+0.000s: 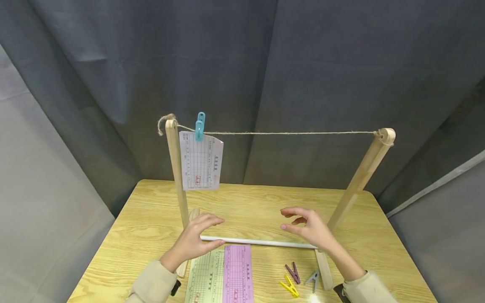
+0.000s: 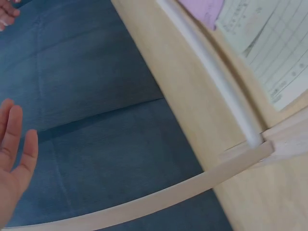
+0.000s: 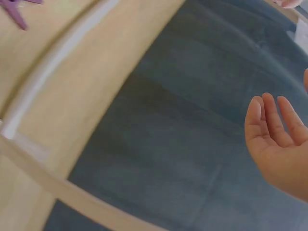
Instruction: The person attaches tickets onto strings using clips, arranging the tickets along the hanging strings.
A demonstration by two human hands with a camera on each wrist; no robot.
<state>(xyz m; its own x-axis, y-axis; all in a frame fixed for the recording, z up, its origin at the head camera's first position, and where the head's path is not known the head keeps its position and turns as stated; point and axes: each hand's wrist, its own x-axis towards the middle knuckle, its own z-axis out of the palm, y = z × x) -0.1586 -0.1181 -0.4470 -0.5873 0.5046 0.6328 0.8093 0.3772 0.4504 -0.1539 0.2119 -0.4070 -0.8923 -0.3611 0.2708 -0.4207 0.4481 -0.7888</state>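
Observation:
My left hand [image 1: 198, 237] hovers with thumb and fingers apart near the left post, holding nothing. My right hand [image 1: 308, 227] is raised by the right post, its fingers loosely bent around empty air. Between the posts runs a twine line [image 1: 288, 133]. From its left end hangs a white printed slip [image 1: 201, 162], held by a blue clothespin [image 1: 199, 126]. Below the hands, a green slip [image 1: 204, 275] and a pink slip [image 1: 238, 273] lie side by side on the table. Right of them are a purple clothespin [image 1: 293, 272], a yellow clothespin [image 1: 289, 287] and a grey clothespin [image 1: 313, 279].
The frame has a left wooden post [image 1: 176, 168], a right wooden post [image 1: 358, 181] and a white crossbar [image 1: 265, 242] low between them. It stands on a wood-grain table [image 1: 125, 252]. Dark grey curtain [image 1: 322, 63] hangs behind the table.

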